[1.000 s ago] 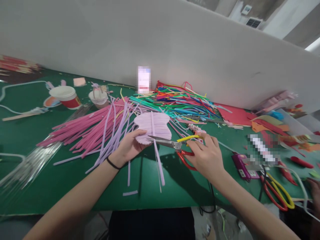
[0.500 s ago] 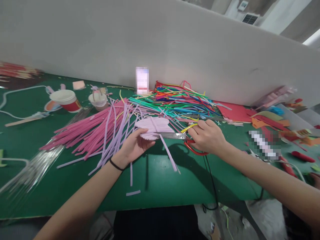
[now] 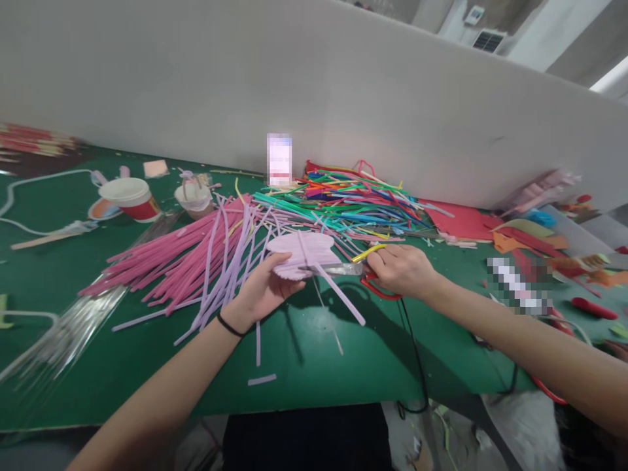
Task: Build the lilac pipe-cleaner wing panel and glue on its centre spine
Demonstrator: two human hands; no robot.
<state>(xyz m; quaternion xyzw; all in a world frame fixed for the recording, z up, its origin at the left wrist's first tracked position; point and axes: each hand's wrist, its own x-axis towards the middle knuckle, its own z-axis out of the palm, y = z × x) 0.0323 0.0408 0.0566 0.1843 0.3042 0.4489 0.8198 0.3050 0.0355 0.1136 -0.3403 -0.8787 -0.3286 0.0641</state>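
My left hand (image 3: 262, 284) is closed on a flat lilac piece made of fuzzy pipe cleaners laid side by side (image 3: 316, 248), thumb on top and fingers beneath. A lilac pipe cleaner (image 3: 343, 297) lies across that piece, its loose end sticking out toward me. In my right hand (image 3: 405, 271) is a pair of scissors (image 3: 350, 268) with a red loop and a yellow part showing at the handle. The blades point left and touch or overlap the crossing pipe cleaner near the piece's lower edge. Below hangs a thin pale strand (image 3: 331, 320).
Pink pipe cleaners (image 3: 167, 261) and loose lilac ones lie left of my hands. A multicoloured heap (image 3: 353, 196) sits behind, before a grey partition (image 3: 196, 78). A paper cup (image 3: 130, 199) stands at left; red sheets (image 3: 461, 219) lie at right. A short lilac offcut (image 3: 262, 379) lies near the front edge.
The scissors and my right hand have shifted slightly down. The crossing pipe cleaner's loose end has swung right, and the thin strand now hangs apart from it. My left hand keeps its hold.
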